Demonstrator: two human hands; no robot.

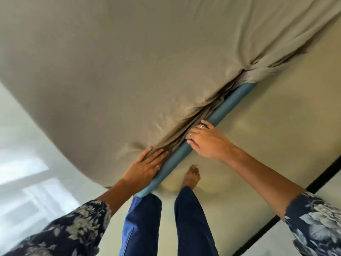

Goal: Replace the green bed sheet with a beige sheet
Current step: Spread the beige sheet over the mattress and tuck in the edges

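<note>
Pale floor (258,111) fills the right and lower part of the view, with bright window light washing out the far left. Across the upper left spreads the beige sheet (114,58), already covering the mattress top; no green sheet shows anywhere.

Furthest left of the two, the left hand (147,163) lies flat on the sheet's edge, fingers straight and together, pressing the gathered cloth down toward the gap beside the blue bed frame rail (217,115). That rail runs diagonally, from near the person's legs at lower left up to the upper right, and the sheet's bunched folds follow the same line along its inner side.

Further right along the rail, the right hand (204,139) reaches over from the floor side, its fingers curled over the rail's top with the tips at the cloth in the gap; whether they pinch the cloth cannot be told. Beyond it, toward the upper right, a loose twist of sheet hangs out over the rail's end, not yet tucked.

The untucked cloth thus lies up the rail from both hands, and the right hand is nearer to it. The likely step in hand is tucking, working along that diagonal toward the corner.
</note>
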